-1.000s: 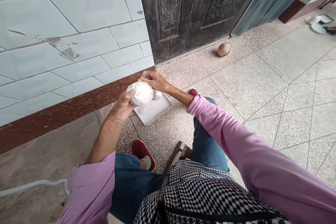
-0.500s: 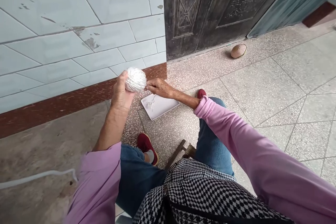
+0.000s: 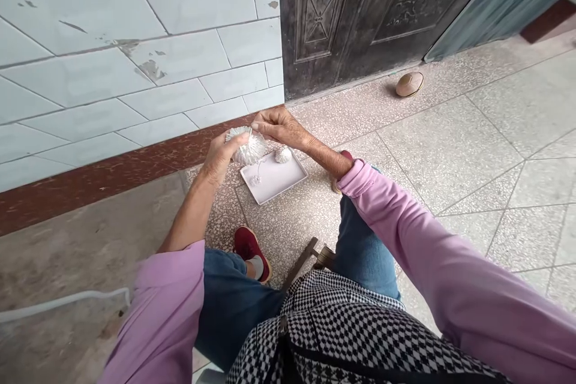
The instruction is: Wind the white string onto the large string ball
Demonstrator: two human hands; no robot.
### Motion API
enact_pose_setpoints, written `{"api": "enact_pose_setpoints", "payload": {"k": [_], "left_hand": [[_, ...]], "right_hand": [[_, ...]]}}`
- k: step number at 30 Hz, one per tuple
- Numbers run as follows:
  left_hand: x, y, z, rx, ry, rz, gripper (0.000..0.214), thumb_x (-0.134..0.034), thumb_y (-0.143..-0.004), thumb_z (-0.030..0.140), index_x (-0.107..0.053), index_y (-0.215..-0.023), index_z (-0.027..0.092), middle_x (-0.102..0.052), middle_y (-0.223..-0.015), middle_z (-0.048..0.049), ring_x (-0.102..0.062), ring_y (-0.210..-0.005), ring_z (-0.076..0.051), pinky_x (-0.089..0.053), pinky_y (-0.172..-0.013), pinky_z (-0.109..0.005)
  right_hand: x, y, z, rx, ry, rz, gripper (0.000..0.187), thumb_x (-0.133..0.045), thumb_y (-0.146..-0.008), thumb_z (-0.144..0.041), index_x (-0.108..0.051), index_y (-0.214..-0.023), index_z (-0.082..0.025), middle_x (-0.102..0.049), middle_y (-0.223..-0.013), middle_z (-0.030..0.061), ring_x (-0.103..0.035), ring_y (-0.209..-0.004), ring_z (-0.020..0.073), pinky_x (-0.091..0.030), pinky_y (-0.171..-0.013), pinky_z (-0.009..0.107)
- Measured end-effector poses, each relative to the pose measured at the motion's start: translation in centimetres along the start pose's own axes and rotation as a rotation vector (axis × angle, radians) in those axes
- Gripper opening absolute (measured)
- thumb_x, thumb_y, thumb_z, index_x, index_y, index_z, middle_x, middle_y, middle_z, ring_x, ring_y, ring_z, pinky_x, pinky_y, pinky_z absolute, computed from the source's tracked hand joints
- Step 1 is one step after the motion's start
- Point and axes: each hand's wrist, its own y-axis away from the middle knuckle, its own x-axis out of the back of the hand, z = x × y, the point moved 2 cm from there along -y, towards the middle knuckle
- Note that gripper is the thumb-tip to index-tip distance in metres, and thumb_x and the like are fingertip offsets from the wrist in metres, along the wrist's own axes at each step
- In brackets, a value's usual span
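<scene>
My left hand [image 3: 221,155] is wrapped round a white ball of wound string [image 3: 250,147], holding it above the floor. My right hand [image 3: 278,126] is just right of the ball, fingers pinched on its thin white strand at the top. Below both hands a white rectangular tray [image 3: 279,182] lies on the terrazzo floor. A smaller white ball [image 3: 283,155] sits on the tray's far side, and a loose curl of string [image 3: 256,179] lies near its left end.
A pale tiled wall [image 3: 135,54] with a red-brown skirting runs on the left. A dark carved door [image 3: 355,6] stands behind, with a round tan object [image 3: 409,84] on the floor before it. My red shoe [image 3: 250,248] and a wooden stool edge [image 3: 310,258] are below.
Both hands and the string ball came down from the raised spot of half a second ago and sit closer to the tray. The small ball on the tray shows again.
</scene>
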Motion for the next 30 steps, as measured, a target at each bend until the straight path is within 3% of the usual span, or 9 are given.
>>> {"api": "enact_pose_setpoints", "payload": {"k": [2, 5, 9, 13, 16, 19, 22, 27, 30], "left_hand": [[-0.9, 0.4, 0.0, 0.075, 0.000, -0.053, 0.063, -0.109, -0.075, 0.072, -0.086, -0.107, 0.022, -0.077, -0.097, -0.0134, -0.079, -0.099, -0.040, -0.071, -0.085, -0.049], [-1.8, 0.9, 0.3, 0.140, -0.004, -0.158, 0.083, -0.110, -0.070, 0.086, -0.088, -0.114, 0.020, -0.080, -0.105, -0.0182, -0.081, -0.098, -0.040, -0.069, -0.076, -0.047], [-2.0, 1.0, 0.8, 0.142, 0.002, -0.212, 0.081, -0.113, -0.066, 0.080, -0.086, -0.112, 0.020, -0.081, -0.105, -0.0190, -0.085, -0.106, -0.045, -0.074, -0.083, -0.052], [-1.9, 1.1, 1.4, 0.100, 0.181, -0.190, 0.069, -0.111, -0.067, 0.072, -0.084, -0.106, 0.022, -0.084, -0.110, -0.0223, -0.085, -0.134, -0.056, -0.079, -0.101, -0.061], [-2.2, 1.0, 1.8, 0.026, 0.361, -0.117, 0.073, -0.108, -0.073, 0.080, -0.086, -0.112, 0.022, -0.088, -0.125, -0.0228, -0.083, -0.141, -0.054, -0.080, -0.104, -0.059], [-2.2, 0.6, 1.7, -0.046, 0.503, 0.048, 0.080, -0.103, -0.080, 0.091, -0.083, -0.116, 0.023, -0.088, -0.131, -0.0218, -0.081, -0.138, -0.047, -0.079, -0.098, -0.050], [-1.7, 0.0, 1.4, -0.047, 0.524, 0.102, 0.083, -0.101, -0.083, 0.097, -0.079, -0.119, 0.024, -0.089, -0.132, -0.0189, -0.077, -0.141, -0.045, -0.076, -0.099, -0.048], [0.4, -0.9, 0.7, -0.061, 0.374, 0.164, 0.076, -0.103, -0.084, 0.079, -0.073, -0.126, 0.023, -0.084, -0.141, -0.0170, -0.069, -0.153, -0.043, -0.069, -0.111, -0.053], [2.0, -1.5, -0.2, -0.064, 0.195, 0.228, 0.075, -0.104, -0.083, 0.075, -0.067, -0.124, 0.024, -0.080, -0.135, -0.0134, -0.072, -0.146, -0.038, -0.066, -0.112, -0.052]], "right_hand": [[0.4, 0.3, -0.6, 0.016, 0.065, 0.065, 0.046, -0.084, -0.130, -0.021, -0.063, -0.089, -0.019, -0.050, -0.071, -0.0076, -0.041, -0.068, 0.0090, -0.035, -0.064, 0.024], [0.6, 1.4, -2.2, -0.026, 0.151, 0.110, 0.051, -0.085, -0.129, -0.022, -0.059, -0.085, -0.021, -0.049, -0.074, -0.0057, -0.042, -0.075, 0.0120, -0.038, -0.069, 0.028], [0.8, 2.2, -3.2, -0.093, 0.180, 0.118, 0.057, -0.086, -0.130, -0.034, -0.058, -0.082, -0.024, -0.048, -0.074, -0.0048, -0.041, -0.079, 0.0139, -0.038, -0.073, 0.032], [1.5, 1.3, -1.5, -0.104, 0.128, 0.162, 0.067, -0.085, -0.129, -0.067, -0.058, -0.083, -0.026, -0.055, -0.073, -0.0033, -0.047, -0.081, 0.0145, -0.039, -0.071, 0.033], [1.5, 0.4, 0.7, -0.078, 0.121, 0.169, 0.060, -0.078, -0.134, -0.056, -0.060, -0.087, -0.023, -0.056, -0.074, -0.0035, -0.048, -0.078, 0.0140, -0.039, -0.071, 0.030], [0.5, 0.2, 2.3, -0.025, 0.196, 0.101, 0.045, -0.075, -0.132, -0.032, -0.065, -0.090, -0.019, -0.056, -0.076, -0.0036, -0.048, -0.078, 0.0152, -0.038, -0.072, 0.028], [-1.1, 0.7, 3.2, -0.004, 0.299, -0.014, 0.041, -0.072, -0.131, -0.023, -0.068, -0.091, -0.017, -0.058, -0.079, -0.0032, -0.054, -0.080, 0.0149, -0.039, -0.077, 0.027], [-3.3, 2.0, 3.1, 0.009, 0.332, -0.186, 0.037, -0.066, -0.133, -0.018, -0.072, -0.096, -0.014, -0.062, -0.083, -0.0022, -0.056, -0.081, 0.0138, -0.041, -0.080, 0.026], [-4.1, 2.6, 2.1, 0.050, 0.275, -0.273, 0.038, -0.067, -0.134, -0.019, -0.071, -0.097, -0.015, -0.063, -0.086, -0.0013, -0.057, -0.083, 0.0135, -0.042, -0.078, 0.024]]}}
